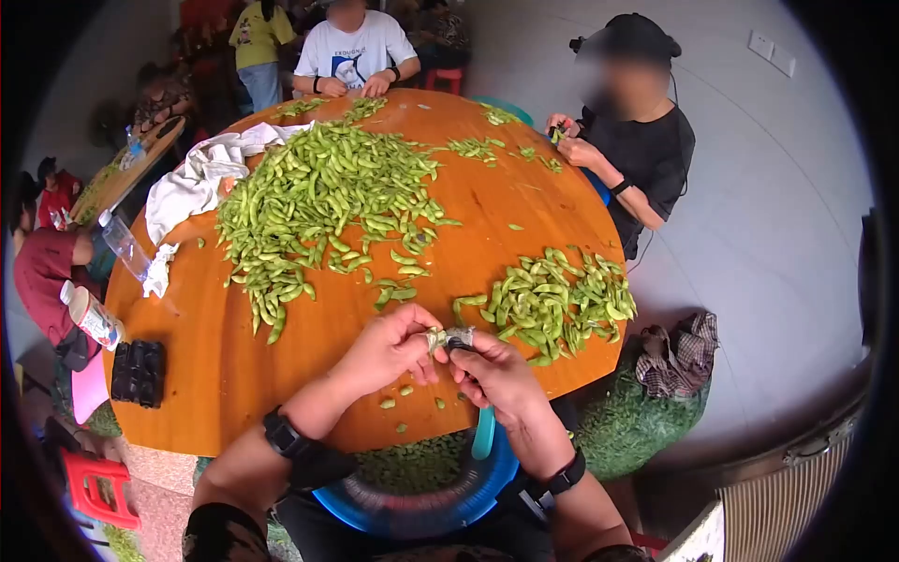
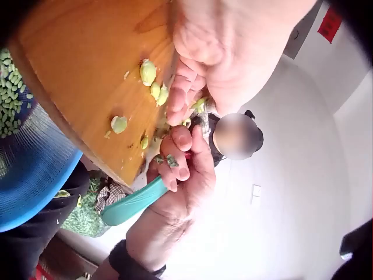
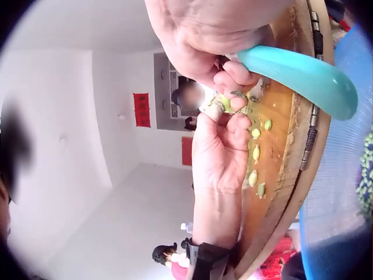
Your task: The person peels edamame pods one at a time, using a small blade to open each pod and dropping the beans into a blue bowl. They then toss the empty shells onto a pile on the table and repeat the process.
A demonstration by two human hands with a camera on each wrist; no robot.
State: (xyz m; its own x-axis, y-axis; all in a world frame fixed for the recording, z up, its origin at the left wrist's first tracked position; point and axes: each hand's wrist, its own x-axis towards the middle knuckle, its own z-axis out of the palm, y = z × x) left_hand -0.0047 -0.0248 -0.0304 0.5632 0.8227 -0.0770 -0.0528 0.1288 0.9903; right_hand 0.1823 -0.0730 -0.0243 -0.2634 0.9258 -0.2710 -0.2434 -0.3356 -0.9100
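In the head view my left hand (image 1: 382, 351) and right hand (image 1: 504, 377) meet over the table's near edge. The left thumb and fingers pinch a green soybean pod (image 3: 226, 104), partly hidden by the fingertips. My right hand grips a tool with a curved teal handle (image 3: 303, 73); its working end is hidden between the fingers. Greyish wrapping (image 1: 459, 334) shows around a fingertip where the hands meet. Loose shelled beans (image 2: 148, 72) lie on the wood just below. Under the edge stands a blue basin (image 1: 508, 473) holding many green beans (image 1: 403, 468).
A large soybean pod heap (image 1: 328, 187) covers the table's (image 1: 187, 375) middle, with a smaller pile (image 1: 552, 304) to the right. A white cloth (image 1: 192, 183), a bottle (image 1: 125, 245) and a black pack (image 1: 139, 373) sit left. Two people sit across the table; a full sack (image 1: 646, 417) stands right.
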